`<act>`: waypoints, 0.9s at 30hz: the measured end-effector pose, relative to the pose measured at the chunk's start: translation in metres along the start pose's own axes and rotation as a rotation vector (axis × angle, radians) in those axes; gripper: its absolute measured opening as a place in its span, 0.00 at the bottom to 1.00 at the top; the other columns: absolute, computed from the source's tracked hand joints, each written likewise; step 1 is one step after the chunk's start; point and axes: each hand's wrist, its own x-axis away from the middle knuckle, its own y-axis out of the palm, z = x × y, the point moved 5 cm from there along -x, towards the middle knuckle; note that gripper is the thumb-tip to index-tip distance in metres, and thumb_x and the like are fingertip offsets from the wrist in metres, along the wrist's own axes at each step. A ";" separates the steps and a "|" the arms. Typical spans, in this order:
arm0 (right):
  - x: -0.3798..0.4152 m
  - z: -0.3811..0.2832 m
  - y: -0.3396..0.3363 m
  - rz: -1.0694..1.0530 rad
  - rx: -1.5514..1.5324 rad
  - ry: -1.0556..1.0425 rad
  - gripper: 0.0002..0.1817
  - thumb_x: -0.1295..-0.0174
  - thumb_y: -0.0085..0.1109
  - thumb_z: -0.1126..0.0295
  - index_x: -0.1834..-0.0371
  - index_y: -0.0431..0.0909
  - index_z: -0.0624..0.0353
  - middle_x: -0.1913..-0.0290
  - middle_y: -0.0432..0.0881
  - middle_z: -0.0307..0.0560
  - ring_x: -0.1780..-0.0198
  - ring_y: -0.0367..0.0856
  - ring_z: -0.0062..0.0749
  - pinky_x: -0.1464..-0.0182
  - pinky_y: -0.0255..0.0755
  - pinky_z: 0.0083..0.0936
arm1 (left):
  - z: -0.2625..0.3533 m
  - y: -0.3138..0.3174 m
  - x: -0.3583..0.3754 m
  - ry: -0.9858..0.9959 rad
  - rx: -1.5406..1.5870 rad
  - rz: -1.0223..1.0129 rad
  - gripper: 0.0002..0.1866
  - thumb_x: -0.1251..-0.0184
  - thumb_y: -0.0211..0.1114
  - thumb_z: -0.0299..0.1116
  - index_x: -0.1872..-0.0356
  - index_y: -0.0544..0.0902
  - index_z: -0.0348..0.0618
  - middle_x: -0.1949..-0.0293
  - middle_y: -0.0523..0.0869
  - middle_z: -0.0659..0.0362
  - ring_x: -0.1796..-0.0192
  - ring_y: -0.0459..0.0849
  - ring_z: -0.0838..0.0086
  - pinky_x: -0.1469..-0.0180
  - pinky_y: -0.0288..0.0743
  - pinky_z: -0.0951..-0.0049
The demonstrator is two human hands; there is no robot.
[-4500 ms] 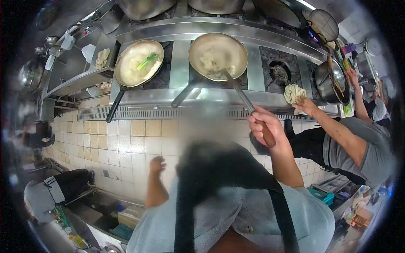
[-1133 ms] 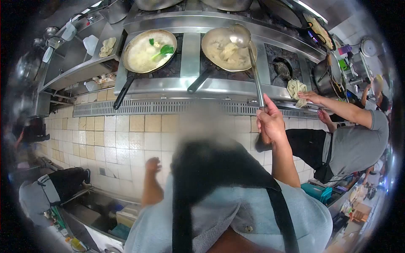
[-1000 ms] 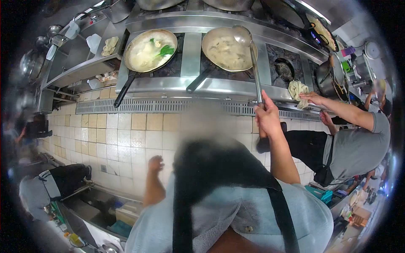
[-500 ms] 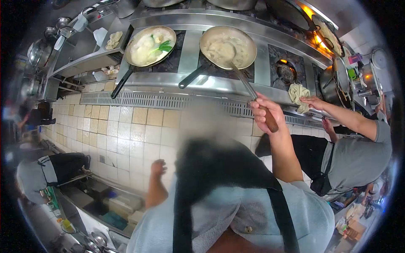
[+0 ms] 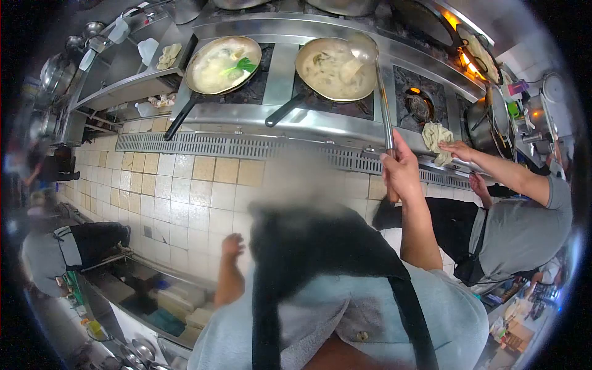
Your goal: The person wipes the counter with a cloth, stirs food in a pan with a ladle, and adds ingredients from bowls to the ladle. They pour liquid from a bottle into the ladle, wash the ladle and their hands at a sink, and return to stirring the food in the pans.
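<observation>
My right hand (image 5: 402, 168) is wrapped round the wooden handle of a long metal ladle (image 5: 383, 102). The ladle's bowl is at the upper right rim of a pan (image 5: 336, 77) that holds a creamy, chunky mixture. To the left, a second pan (image 5: 213, 74) holds a pale, steaming mixture with a green leaf (image 5: 245, 65) on it. Both pans rest on the stove with their black handles toward me. My left hand (image 5: 233, 245) hangs low at my side over the tiled floor, away from the pans; its fingers are bent, and whether they hold anything is unclear.
A co-worker (image 5: 524, 222) at the right has a hand on a cloth (image 5: 436, 140) at the stove edge. Beyond the pans is a lit burner (image 5: 419, 105); flames (image 5: 470, 66) burn farther back. Another person (image 5: 55, 256) stands at the lower left.
My right hand has turned and moved slightly right. The ladle's bowl has risen from the middle of the right pan to its upper right rim. My left hand has hardly moved.
</observation>
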 end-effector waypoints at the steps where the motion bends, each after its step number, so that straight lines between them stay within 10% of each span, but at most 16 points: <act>1: -0.008 0.008 0.007 -0.003 0.003 -0.007 0.35 0.39 0.53 0.80 0.26 0.59 0.57 0.75 0.72 0.35 0.82 0.71 0.19 0.79 0.67 0.19 | 0.027 0.001 0.017 -0.106 0.133 0.016 0.23 0.32 0.59 0.40 0.38 0.73 0.42 0.53 0.83 0.55 0.67 0.83 0.69 0.68 0.76 0.67; 9: -0.032 0.015 0.073 -0.150 -0.513 0.204 0.25 0.36 0.53 0.75 0.34 0.63 0.55 0.70 0.75 0.43 0.81 0.70 0.23 0.82 0.67 0.18 | 0.023 -0.068 0.038 -0.225 0.415 0.089 0.23 0.35 0.61 0.34 0.39 0.71 0.42 0.55 0.85 0.55 0.59 0.85 0.63 0.62 0.82 0.62; 14: -0.008 -0.007 0.114 -0.193 -0.903 0.295 0.18 0.35 0.52 0.75 0.43 0.66 0.55 0.69 0.74 0.42 0.78 0.71 0.22 0.82 0.67 0.17 | -0.043 -0.153 0.047 0.565 -0.621 0.150 0.12 0.41 0.65 0.37 0.60 0.83 0.44 0.56 0.85 0.52 0.50 0.82 0.55 0.52 0.77 0.53; 16: 0.000 -0.010 0.126 -0.095 -0.760 0.230 0.20 0.35 0.52 0.75 0.41 0.64 0.55 0.70 0.75 0.42 0.77 0.72 0.23 0.82 0.67 0.18 | -0.070 -0.190 0.053 0.300 -0.440 0.079 0.15 0.39 0.64 0.42 0.56 0.81 0.44 0.59 0.85 0.53 0.54 0.83 0.55 0.54 0.77 0.56; 19: 0.006 -0.010 0.147 -0.041 -0.657 0.159 0.21 0.36 0.53 0.75 0.40 0.64 0.56 0.71 0.75 0.41 0.78 0.74 0.24 0.82 0.68 0.20 | -0.137 -0.223 0.051 0.869 -0.868 0.241 0.20 0.30 0.55 0.49 0.50 0.78 0.44 0.55 0.84 0.55 0.58 0.83 0.57 0.57 0.76 0.58; 22: 0.011 -0.022 0.171 0.084 -0.546 0.123 0.23 0.38 0.55 0.76 0.39 0.65 0.57 0.73 0.75 0.41 0.81 0.73 0.24 0.82 0.68 0.21 | -0.121 -0.271 0.038 -0.138 0.149 0.128 0.23 0.29 0.51 0.50 0.43 0.74 0.45 0.49 0.81 0.55 0.56 0.82 0.57 0.56 0.75 0.58; 27: 0.001 -0.024 0.201 0.251 -0.298 0.064 0.32 0.40 0.55 0.78 0.31 0.60 0.60 0.74 0.74 0.39 0.82 0.72 0.23 0.83 0.68 0.22 | -0.056 -0.301 0.020 -0.333 0.486 0.228 0.26 0.27 0.46 0.51 0.36 0.70 0.46 0.42 0.78 0.54 0.53 0.81 0.58 0.54 0.75 0.56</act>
